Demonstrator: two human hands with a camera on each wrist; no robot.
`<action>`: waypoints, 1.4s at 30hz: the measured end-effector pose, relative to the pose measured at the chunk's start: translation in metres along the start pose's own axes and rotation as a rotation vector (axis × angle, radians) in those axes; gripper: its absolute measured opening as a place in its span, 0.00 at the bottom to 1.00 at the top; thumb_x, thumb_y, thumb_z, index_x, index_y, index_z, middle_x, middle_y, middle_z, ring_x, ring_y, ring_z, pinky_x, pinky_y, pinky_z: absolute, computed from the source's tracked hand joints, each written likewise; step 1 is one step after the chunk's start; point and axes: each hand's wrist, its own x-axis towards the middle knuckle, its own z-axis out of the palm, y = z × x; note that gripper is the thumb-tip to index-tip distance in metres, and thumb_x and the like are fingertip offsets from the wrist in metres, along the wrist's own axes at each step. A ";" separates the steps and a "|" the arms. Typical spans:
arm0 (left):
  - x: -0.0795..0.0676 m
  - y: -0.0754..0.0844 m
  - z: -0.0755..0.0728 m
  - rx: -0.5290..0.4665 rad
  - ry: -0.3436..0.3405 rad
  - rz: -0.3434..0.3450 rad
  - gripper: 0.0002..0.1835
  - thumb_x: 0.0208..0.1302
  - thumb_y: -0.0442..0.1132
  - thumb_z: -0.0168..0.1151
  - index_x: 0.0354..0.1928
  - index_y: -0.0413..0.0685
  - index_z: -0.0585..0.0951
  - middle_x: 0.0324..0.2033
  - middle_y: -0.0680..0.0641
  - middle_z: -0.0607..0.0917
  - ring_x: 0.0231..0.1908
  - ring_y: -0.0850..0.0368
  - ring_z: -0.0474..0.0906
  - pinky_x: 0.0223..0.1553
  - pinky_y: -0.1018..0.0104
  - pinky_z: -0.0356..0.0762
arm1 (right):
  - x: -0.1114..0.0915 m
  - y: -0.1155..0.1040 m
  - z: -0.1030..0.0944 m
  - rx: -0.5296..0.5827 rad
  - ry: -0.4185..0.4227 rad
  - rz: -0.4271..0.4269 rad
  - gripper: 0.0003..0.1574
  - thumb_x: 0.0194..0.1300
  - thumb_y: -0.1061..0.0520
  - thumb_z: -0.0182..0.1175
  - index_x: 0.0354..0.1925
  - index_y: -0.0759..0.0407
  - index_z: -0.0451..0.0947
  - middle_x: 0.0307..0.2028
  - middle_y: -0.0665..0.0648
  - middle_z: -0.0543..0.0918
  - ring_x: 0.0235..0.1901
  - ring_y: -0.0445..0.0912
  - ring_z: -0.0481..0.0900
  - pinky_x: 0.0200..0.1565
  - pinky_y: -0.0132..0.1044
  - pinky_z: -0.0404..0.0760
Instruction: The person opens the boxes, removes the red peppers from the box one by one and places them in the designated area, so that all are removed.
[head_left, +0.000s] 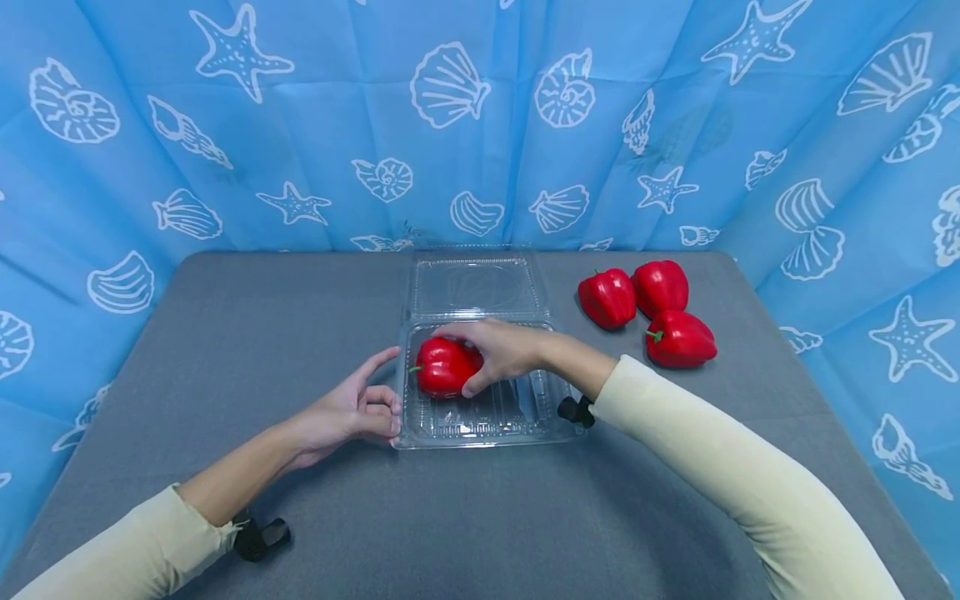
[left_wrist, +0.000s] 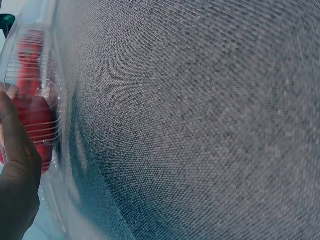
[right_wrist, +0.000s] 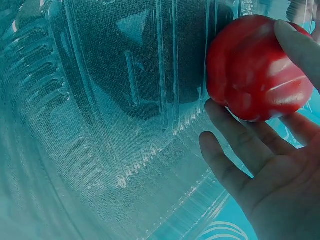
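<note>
A clear plastic clamshell container (head_left: 487, 437) lies with its lid (head_left: 480, 287) folded back, away from me. Inside its left half sits a red bell pepper (head_left: 442, 367), green stem pointing left. My right hand (head_left: 510, 350) grips this pepper from the right, thumb on the near side and fingers on the far side. In the right wrist view the pepper (right_wrist: 255, 70) lies between thumb and fingers, above the ridged base. At the container's left rim, my left hand (head_left: 352, 412) holds the edge with thumb and bent fingers, its index finger stretched along the side.
Three more red bell peppers lie close together at the back right: one at left (head_left: 607, 298), one behind (head_left: 662, 286) and one nearer me (head_left: 681, 339). A grey cloth covers the table (head_left: 285, 333). Behind it hangs a blue curtain (head_left: 330, 108) with white sea shapes.
</note>
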 end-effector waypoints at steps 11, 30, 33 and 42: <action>0.000 0.001 0.001 -0.006 -0.010 0.007 0.56 0.59 0.27 0.64 0.79 0.64 0.40 0.42 0.46 0.79 0.40 0.54 0.82 0.49 0.55 0.80 | -0.006 -0.001 -0.004 0.012 -0.001 0.008 0.56 0.51 0.58 0.76 0.73 0.54 0.60 0.63 0.56 0.74 0.61 0.49 0.72 0.60 0.44 0.74; 0.000 0.001 0.003 0.007 0.006 0.017 0.58 0.57 0.27 0.65 0.79 0.63 0.39 0.41 0.46 0.78 0.40 0.55 0.82 0.49 0.55 0.81 | -0.061 0.006 -0.021 0.042 0.162 -0.096 0.55 0.45 0.54 0.77 0.70 0.51 0.66 0.59 0.51 0.76 0.55 0.47 0.74 0.46 0.38 0.82; 0.001 0.000 0.004 0.009 0.009 0.024 0.59 0.57 0.26 0.66 0.79 0.63 0.39 0.41 0.46 0.78 0.39 0.55 0.82 0.48 0.55 0.81 | -0.075 0.009 -0.025 0.038 0.205 -0.096 0.57 0.41 0.51 0.79 0.69 0.48 0.67 0.59 0.49 0.76 0.55 0.46 0.74 0.45 0.39 0.83; 0.001 -0.001 0.004 0.009 0.011 0.023 0.58 0.57 0.27 0.66 0.79 0.64 0.39 0.41 0.45 0.78 0.39 0.54 0.82 0.48 0.54 0.81 | -0.113 0.023 -0.037 -0.009 0.333 -0.060 0.56 0.39 0.47 0.80 0.67 0.45 0.69 0.56 0.48 0.77 0.53 0.46 0.75 0.45 0.43 0.83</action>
